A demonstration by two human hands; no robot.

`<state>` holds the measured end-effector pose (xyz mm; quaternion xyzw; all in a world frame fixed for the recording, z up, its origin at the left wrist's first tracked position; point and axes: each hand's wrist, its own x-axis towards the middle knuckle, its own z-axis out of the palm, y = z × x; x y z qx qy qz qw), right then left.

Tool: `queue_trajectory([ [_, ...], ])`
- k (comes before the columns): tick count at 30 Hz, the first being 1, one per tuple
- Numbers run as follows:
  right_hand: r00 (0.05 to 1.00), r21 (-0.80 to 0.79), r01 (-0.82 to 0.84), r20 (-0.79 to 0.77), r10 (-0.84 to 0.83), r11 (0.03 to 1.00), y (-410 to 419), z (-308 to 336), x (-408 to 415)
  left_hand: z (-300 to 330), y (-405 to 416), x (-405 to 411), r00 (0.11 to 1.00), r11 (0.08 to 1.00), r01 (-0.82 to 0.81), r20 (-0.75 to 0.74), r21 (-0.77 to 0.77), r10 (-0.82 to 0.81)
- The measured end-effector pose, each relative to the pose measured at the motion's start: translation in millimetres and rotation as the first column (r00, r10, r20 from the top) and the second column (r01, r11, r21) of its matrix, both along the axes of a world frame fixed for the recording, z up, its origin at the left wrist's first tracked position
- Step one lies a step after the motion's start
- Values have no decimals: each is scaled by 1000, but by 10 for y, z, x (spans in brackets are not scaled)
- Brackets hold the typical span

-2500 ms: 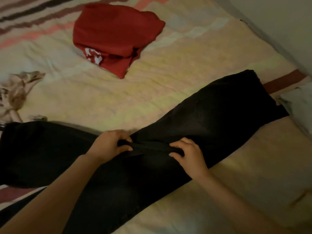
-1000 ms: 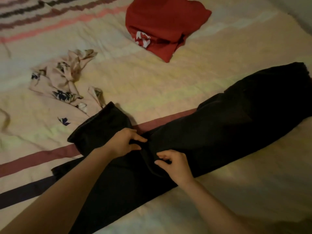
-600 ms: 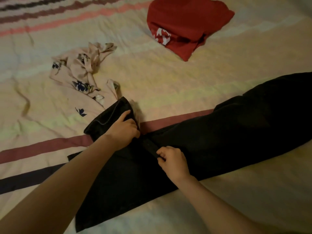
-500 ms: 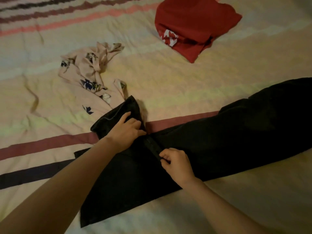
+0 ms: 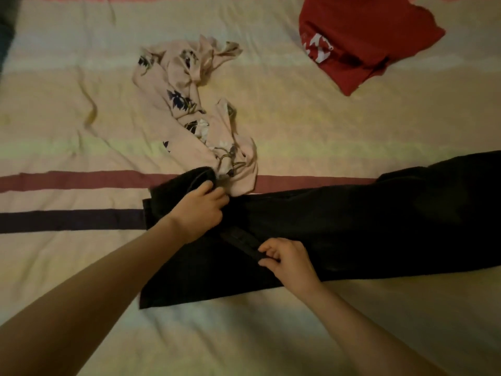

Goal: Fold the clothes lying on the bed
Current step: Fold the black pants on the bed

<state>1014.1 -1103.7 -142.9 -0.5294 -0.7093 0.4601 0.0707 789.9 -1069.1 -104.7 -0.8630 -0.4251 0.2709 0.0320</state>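
Black trousers (image 5: 352, 229) lie across the striped bedspread (image 5: 67, 147), their legs running off to the right. My left hand (image 5: 199, 210) grips the upper corner of the waist end, where the fabric bunches up. My right hand (image 5: 287, 260) pinches the dark waistband strip a little lower and to the right. A crumpled pink floral garment (image 5: 189, 104) lies just above the trousers, touching their bunched corner. A folded red shirt (image 5: 360, 39) with white print sits at the top right.
The bedspread has a maroon stripe (image 5: 67, 180) and a dark purple stripe (image 5: 67, 219) running left of the trousers. Wrinkled bare sheet spreads to the left and along the near edge. A dark shape (image 5: 5, 25) shows at the top left corner.
The view has swung left, so the floral garment and red shirt sit further right in frame. My hands have slid along the trousers to the waist end, which has been pulled up against the floral garment.
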Motion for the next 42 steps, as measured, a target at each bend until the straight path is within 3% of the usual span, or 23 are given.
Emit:
queue_trajectory([
  [2,998,22,-63,10,63,998,-44,-8,-29,-4,-288,-104,999,1000,-4,52,10,3],
  [5,996,17,-91,20,91,996,-121,-73,-35,-80,-708,-247,946,973,-213,233,-84,227],
  [9,996,5,-87,32,87,996,-245,-201,-14,-150,-1067,-420,633,767,-538,432,-350,642],
  [11,996,-4,-77,39,77,997,-293,-271,-10,-263,-1180,-451,487,675,-607,475,-419,733],
  [16,991,-10,-97,88,98,995,-393,-418,7,-470,-1513,-498,289,482,-673,401,-561,869],
  [22,970,21,-194,157,188,981,-456,-518,28,-674,-1864,-463,-6,280,-746,427,-604,904],
  [27,936,-36,-303,176,304,952,-421,-457,56,-656,-2018,-434,-51,293,-747,490,-597,870],
  [28,937,-35,-310,160,311,950,-414,-429,44,-619,-2017,-447,-108,249,-727,465,-639,878],
  [30,946,40,-307,116,301,951,-409,-368,-22,-476,-1931,-468,-349,102,-601,375,-793,859],
  [32,962,183,-270,81,259,945,-391,-316,-159,-362,-1771,-462,-580,83,-445,358,-892,732],
  [33,966,237,-256,78,245,937,-372,-299,-252,-335,-1690,-441,-639,107,-421,378,-901,670],
  [34,964,262,-266,90,251,928,-343,-285,-362,-348,-1619,-418,-637,142,-455,432,-879,638],
  [35,951,263,-306,114,286,915,-308,-283,-469,-395,-1568,-402,-547,198,-548,527,-813,650],
  [36,926,248,-374,155,344,893,-269,-293,-574,-481,-1544,-405,-358,289,-656,625,-697,693],
  [37,886,224,-454,215,411,862,-228,-317,-664,-607,-1562,-422,-95,406,-736,676,-542,731],
  [38,838,200,-528,282,467,826,-197,-366,-723,-765,-1615,-451,161,511,-766,653,-390,740],
  [39,791,180,-583,347,504,792,-173,-428,-758,-909,-1679,-476,335,570,-770,579,-287,744],
  [40,749,158,-623,405,525,767,-167,-513,-758,-1031,-1742,-502,419,585,-778,504,-229,755],
  [42,686,154,-667,508,521,729,-184,-703,-690,-1190,-1833,-503,460,568,-804,422,-174,781],
])
